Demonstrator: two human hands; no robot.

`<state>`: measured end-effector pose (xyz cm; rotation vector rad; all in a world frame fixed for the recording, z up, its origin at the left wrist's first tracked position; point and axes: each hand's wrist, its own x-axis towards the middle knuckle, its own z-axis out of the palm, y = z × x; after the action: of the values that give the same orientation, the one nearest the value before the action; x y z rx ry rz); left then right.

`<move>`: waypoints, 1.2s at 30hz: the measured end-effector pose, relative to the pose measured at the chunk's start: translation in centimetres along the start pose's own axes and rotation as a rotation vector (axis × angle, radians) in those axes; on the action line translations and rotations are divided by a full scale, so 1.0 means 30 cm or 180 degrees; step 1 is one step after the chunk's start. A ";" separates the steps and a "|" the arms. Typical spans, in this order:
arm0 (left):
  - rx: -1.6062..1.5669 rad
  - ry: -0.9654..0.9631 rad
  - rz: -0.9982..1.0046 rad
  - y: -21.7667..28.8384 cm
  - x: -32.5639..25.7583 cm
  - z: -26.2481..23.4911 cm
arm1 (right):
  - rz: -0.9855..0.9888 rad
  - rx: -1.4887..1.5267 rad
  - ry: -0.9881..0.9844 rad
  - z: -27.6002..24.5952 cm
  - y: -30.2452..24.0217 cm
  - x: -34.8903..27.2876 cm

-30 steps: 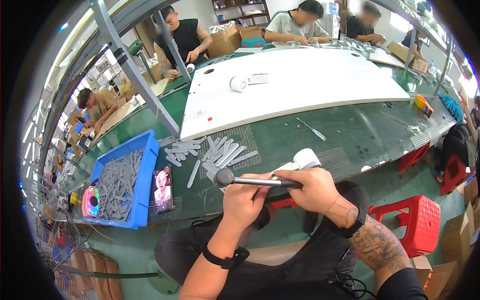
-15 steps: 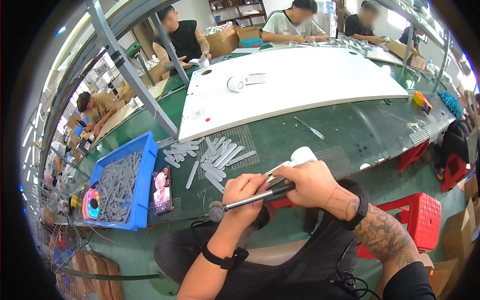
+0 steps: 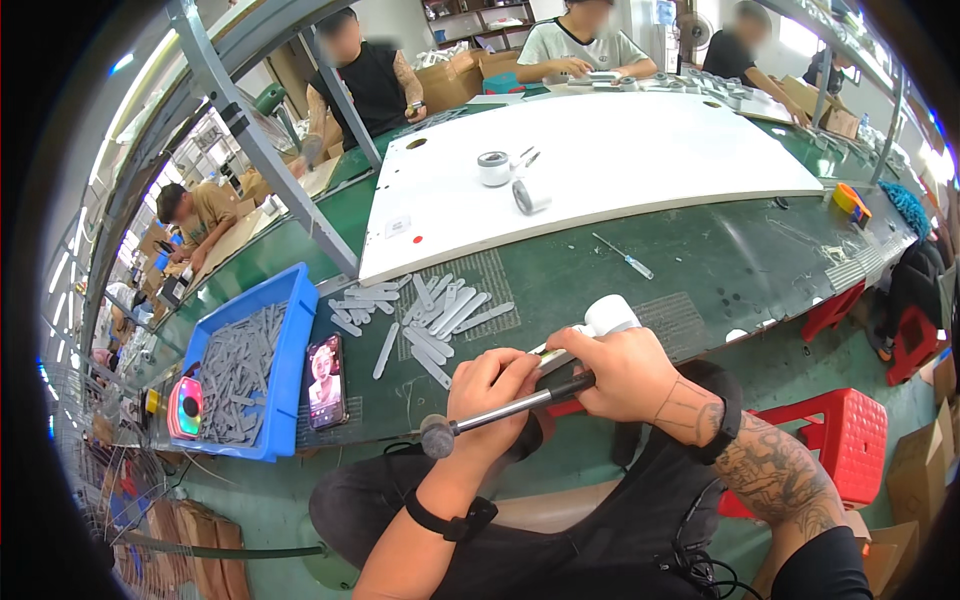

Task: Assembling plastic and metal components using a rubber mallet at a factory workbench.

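Many thin gray strips lie heaped in a blue bin at the left, with a gadget (round, with rainbow colors on its face) by the bin's near left corner. Just right of the bin, a phone with its screen lit lies on the green table. Next comes a loose pile of gray pieces, some crossing over others. Behind it, a white board bears two round white-and-gray parts, one upright and one on its side. In front, a hammer slants up to the right, its gray head before the left wrist; whether they touch I cannot tell. The left hand is narrow, thumb and fingers closed on the slim end of a white tool above the table's near edge. The right hand is curled round the hammer's black handle and also steadies the tool near its round end. Farther right are a screwdriver flat on the table, a red stool below, a yellow tape roll and a blue cloth.
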<state>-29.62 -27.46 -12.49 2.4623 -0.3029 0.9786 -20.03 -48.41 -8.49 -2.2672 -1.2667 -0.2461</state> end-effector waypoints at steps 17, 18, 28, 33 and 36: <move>-0.0353 -0.0204 -0.0271 -0.051 -0.020 -0.006 | 0.1129 0.1496 0.0138 -0.066 -0.045 -0.070; -0.0657 -0.0040 -0.0252 -0.053 -0.001 -0.023 | 0.1441 0.1899 0.0422 -0.071 -0.039 -0.121; 0.1113 -0.1227 -0.0810 -0.324 0.207 -0.077 | 0.2546 0.2697 0.1991 -0.165 0.139 -0.494; -0.0577 -0.0961 -0.1691 -0.224 0.261 -0.055 | 0.2821 0.2455 0.2089 -0.158 0.140 -0.598; -0.1806 -0.0811 -0.1618 -0.140 0.208 -0.045 | 0.2783 0.2421 0.2027 -0.129 0.140 -0.623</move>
<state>-24.37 -23.35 -8.77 1.9803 -0.0173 0.3052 -26.34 -66.01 -14.19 -1.6437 0.0368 -0.1064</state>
